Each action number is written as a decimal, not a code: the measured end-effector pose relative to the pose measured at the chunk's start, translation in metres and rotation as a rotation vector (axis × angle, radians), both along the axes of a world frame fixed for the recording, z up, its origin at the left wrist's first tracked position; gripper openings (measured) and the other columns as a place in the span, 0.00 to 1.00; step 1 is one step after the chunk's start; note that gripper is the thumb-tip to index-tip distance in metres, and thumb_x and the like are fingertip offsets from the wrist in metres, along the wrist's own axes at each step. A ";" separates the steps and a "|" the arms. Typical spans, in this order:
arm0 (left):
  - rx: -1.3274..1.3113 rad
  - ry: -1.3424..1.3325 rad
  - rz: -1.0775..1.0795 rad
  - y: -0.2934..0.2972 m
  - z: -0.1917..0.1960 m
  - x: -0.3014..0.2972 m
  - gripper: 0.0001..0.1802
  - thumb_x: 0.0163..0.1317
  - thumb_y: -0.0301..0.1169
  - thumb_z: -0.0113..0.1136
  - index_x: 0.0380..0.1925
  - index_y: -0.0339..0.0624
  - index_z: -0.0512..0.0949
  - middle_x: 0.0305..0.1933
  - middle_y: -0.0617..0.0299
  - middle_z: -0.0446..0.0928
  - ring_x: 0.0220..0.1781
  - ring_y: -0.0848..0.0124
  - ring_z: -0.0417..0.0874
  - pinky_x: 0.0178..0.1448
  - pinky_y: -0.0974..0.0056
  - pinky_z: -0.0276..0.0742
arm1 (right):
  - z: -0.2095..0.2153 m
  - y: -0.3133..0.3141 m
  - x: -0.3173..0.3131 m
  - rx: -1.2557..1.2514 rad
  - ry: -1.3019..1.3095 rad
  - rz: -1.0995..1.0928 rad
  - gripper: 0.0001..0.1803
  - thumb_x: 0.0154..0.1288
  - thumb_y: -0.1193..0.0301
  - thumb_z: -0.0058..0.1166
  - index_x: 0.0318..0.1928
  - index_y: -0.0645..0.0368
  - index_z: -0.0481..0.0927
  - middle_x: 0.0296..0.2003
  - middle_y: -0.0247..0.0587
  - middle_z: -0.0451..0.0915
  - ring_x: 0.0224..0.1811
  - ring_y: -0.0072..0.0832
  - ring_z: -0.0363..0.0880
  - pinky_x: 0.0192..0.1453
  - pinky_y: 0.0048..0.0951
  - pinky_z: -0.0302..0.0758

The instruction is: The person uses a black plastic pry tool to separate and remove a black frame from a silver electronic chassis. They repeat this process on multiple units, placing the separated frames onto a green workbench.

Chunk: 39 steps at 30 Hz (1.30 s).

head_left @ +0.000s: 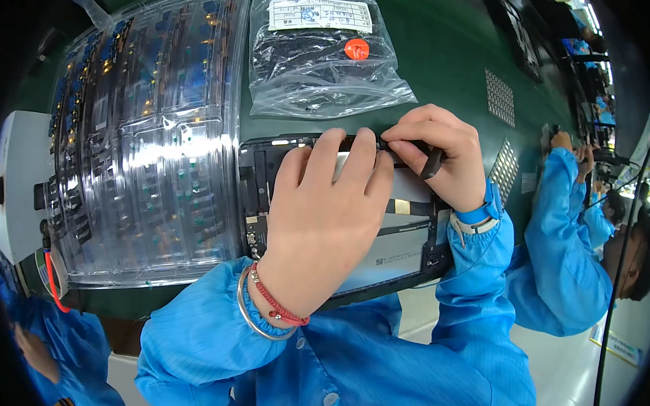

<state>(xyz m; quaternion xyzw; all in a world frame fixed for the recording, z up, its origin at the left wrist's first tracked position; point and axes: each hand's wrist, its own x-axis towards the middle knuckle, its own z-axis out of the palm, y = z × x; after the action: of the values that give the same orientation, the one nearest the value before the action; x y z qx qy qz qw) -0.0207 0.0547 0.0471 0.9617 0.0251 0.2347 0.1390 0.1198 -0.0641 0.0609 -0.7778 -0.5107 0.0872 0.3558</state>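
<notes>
An opened tablet (428,242) lies in front of me, its black frame, silver battery plates and a small circuit board at the left edge showing. My left hand (329,210) rests over its middle and left part, the fingers apart and their tips at the far edge. At that same edge, my right hand (442,154) pinches a short black stick-like tool (433,163), whose exact kind I cannot make out. The tool's blunt end sticks out below the fingers. My hands hide much of the tablet's far side.
Left of the tablet stands a clear plastic tray (161,261) holding rows of flex-cable parts. A clear zip bag (326,65) with a label and an orange sticker lies beyond it. Sheets of small pads (500,97) lie to the right, near a co-worker's blue sleeve (558,229).
</notes>
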 end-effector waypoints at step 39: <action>-0.101 -0.143 0.040 -0.003 -0.017 -0.001 0.13 0.46 0.30 0.55 0.33 0.39 0.78 0.44 0.55 0.75 0.50 0.61 0.71 0.51 0.59 0.70 | 0.021 -0.002 -0.028 -0.318 -0.719 0.122 0.26 0.30 0.71 0.62 0.40 0.56 0.80 0.37 0.32 0.76 0.23 0.27 0.73 0.25 0.27 0.67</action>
<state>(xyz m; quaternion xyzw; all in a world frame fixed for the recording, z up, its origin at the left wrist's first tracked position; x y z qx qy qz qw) -0.0216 0.0512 0.0303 0.9336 0.0459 0.3039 0.1840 0.0919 -0.0657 0.0815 -0.7724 -0.6280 -0.0916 0.0238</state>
